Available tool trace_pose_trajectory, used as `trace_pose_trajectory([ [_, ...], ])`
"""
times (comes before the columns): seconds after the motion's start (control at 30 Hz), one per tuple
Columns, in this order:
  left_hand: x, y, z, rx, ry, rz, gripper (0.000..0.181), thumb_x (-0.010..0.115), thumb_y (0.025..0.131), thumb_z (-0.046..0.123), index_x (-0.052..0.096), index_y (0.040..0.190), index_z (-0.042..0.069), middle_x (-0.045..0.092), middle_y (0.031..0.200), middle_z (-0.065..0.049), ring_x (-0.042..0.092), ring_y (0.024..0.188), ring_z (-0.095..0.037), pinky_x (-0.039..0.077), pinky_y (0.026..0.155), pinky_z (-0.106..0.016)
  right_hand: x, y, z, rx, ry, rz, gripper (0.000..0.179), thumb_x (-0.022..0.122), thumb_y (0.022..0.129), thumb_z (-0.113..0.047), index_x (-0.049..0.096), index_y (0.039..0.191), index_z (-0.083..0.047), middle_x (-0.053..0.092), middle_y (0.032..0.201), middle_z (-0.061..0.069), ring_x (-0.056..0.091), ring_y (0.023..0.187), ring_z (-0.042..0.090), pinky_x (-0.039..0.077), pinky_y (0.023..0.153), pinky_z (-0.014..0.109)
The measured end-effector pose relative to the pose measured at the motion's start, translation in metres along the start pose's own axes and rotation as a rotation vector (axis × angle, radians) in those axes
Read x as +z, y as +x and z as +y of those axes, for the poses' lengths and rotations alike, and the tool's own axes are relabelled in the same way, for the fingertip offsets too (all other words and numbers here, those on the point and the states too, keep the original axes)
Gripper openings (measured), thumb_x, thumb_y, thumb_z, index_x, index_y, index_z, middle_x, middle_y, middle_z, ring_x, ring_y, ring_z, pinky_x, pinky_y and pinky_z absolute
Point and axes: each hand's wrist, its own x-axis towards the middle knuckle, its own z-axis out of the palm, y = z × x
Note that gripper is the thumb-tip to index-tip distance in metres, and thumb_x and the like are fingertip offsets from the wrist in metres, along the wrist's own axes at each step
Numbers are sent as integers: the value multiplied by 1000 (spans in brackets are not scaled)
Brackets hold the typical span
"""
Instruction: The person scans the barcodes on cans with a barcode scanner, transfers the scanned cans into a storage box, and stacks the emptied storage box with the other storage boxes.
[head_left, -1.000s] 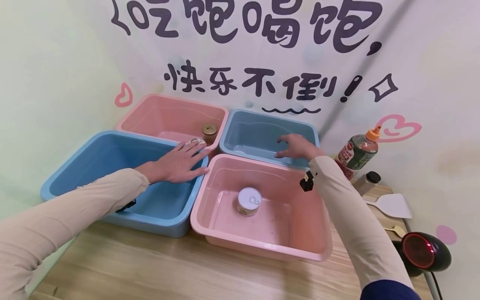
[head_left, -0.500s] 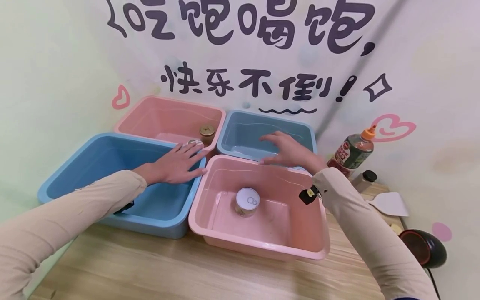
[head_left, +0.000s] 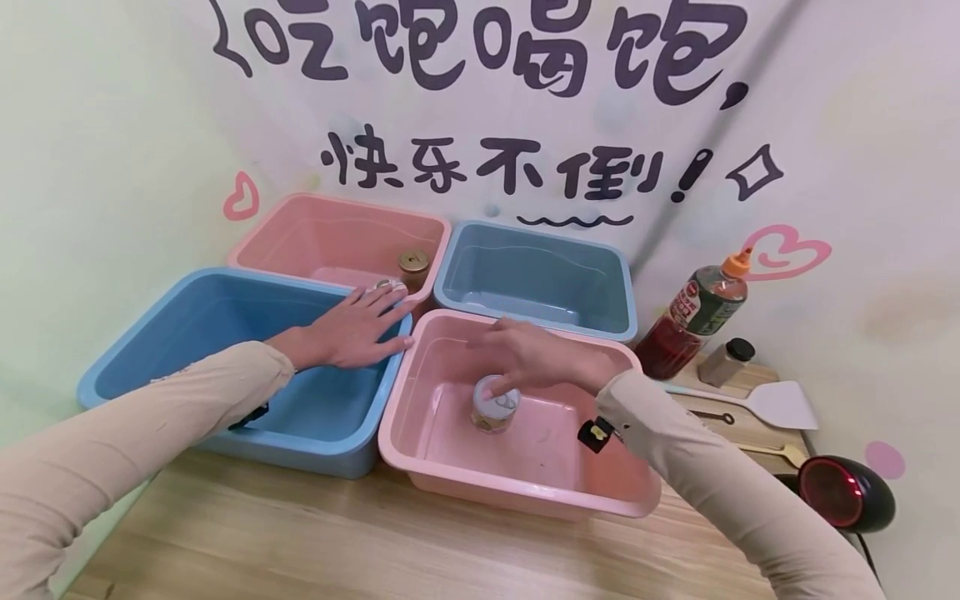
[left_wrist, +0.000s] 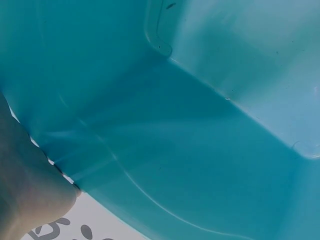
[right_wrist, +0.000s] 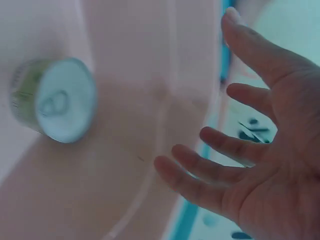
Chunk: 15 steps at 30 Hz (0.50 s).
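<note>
My right hand [head_left: 528,358] is over the front pink bin [head_left: 517,490], fingers spread and holding nothing. Below it a short can [head_left: 497,415] with a pull-tab lid stands upright on the bin floor, partly overlapped by the thumb in the head view. In the right wrist view a gap shows between the fingers and the can [right_wrist: 67,102]. My left hand [head_left: 347,333] lies flat with straight fingers across the back right corner of the front blue bin [head_left: 300,446]. Its fingertips overlap a silvery can top [head_left: 388,287] in the back pink bin [head_left: 341,202]; a gold-topped can [head_left: 414,265] stands beside that.
A smaller blue bin [head_left: 540,235] stands at the back right. Along the right side are a sauce bottle [head_left: 693,317] with an orange tip, a black-capped jar [head_left: 726,362], a white spatula [head_left: 782,406] and a black rounded object [head_left: 847,493]. A wall with lettering rises behind.
My right hand has moved from over the back blue bin forward and left, down over the can in the front pink bin. The left hand has stayed on the blue bin's corner.
</note>
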Motion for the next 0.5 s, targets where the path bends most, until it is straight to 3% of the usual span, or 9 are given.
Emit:
trace_pose_trajectory([
  [0.1,0,0,1,1,-2,2,75,43,101,54,22,160,13,18,167,-16,10,155,-43,6,123,-63,16,7,3,-25,-10,-81,63,82,83,-36,60,138,-15,64,137,5,56,125,27,49,105,43],
  [0.33,0,1,1,-3,2,4,75,44,100,54,23,160,13,19,167,-18,12,154,-44,6,123,-64,42,20,8,207,-11,-170,64,86,77,-42,65,133,-21,60,136,2,53,121,21,49,103,39],
  [0.5,1,1,1,-6,5,4,75,43,100,55,23,160,13,19,167,-16,12,154,-43,6,123,-63,59,26,10,291,-38,-189,65,86,78,-40,64,134,-16,59,131,6,55,113,22,51,100,42],
])
